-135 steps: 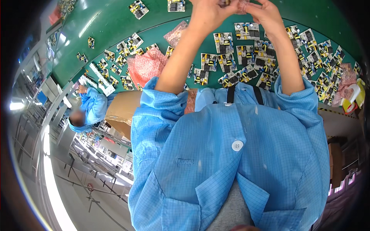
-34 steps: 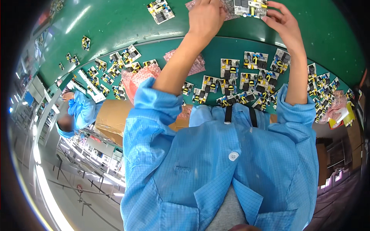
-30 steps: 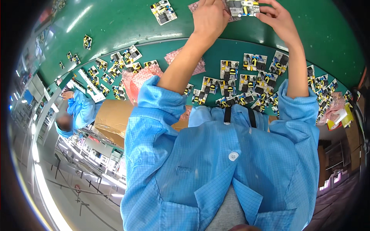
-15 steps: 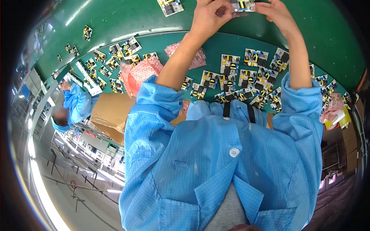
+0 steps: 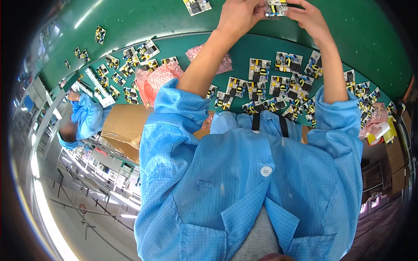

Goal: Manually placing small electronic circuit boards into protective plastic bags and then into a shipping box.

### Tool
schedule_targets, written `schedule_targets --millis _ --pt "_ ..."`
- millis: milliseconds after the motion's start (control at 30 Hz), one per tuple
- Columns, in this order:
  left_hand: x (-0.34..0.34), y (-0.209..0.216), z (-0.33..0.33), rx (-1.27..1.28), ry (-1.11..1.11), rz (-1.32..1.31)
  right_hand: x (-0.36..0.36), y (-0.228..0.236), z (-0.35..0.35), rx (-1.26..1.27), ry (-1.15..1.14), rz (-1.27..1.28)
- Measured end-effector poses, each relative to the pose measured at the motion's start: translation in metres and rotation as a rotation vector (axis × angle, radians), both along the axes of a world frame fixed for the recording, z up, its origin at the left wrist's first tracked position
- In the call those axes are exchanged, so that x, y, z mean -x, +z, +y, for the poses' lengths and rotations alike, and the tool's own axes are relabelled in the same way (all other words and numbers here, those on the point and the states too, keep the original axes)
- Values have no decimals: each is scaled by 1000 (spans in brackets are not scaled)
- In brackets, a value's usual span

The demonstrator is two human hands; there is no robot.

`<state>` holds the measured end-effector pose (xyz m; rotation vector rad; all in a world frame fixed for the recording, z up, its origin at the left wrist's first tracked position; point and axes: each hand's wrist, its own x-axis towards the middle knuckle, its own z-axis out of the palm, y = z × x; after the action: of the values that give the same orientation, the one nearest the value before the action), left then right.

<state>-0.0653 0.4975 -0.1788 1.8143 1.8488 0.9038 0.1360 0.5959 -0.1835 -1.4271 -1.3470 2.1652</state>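
Note:
At the top edge of the view, a small white circuit board (image 5: pixel 276 8) with yellow, black and blue components is held between my two hands. My left hand (image 5: pixel 238 16) grips its left end, the fingers bent and partly cut off by the picture's edge. On the other side, my right hand (image 5: pixel 310 21) has its fingertips at the board's right edge. Beneath my forearms, several similar circuit boards (image 5: pixel 260 69) lie on the green table (image 5: pixel 348 43). Another loose board (image 5: pixel 197 6) rests farther off, left of my left hand.
Pink bubble wrap (image 5: pixel 163 78) lies left of my left arm, with another piece (image 5: pixel 222 64) behind that forearm. More boards spread to both sides. A cardboard box (image 5: pixel 126 128) stands at the lower left. A co-worker in blue (image 5: pixel 85 115) sits at the far left.
Both hands and the circuit board have come slightly down toward me, so more of the board shows. The boards on the table lie as before.

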Motion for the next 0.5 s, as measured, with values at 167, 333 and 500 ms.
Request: schedule_targets --millis 167,333,500 --pt "-4 -1 6 -35 -72 -93 -35 -50 9 -7 55 427" --pt "1 19 10 15 6 -231 -34 -36 2 -173 99 -114" --pt "7 27 12 67 -5 -194 -13 1 -15 -146 2 -76"
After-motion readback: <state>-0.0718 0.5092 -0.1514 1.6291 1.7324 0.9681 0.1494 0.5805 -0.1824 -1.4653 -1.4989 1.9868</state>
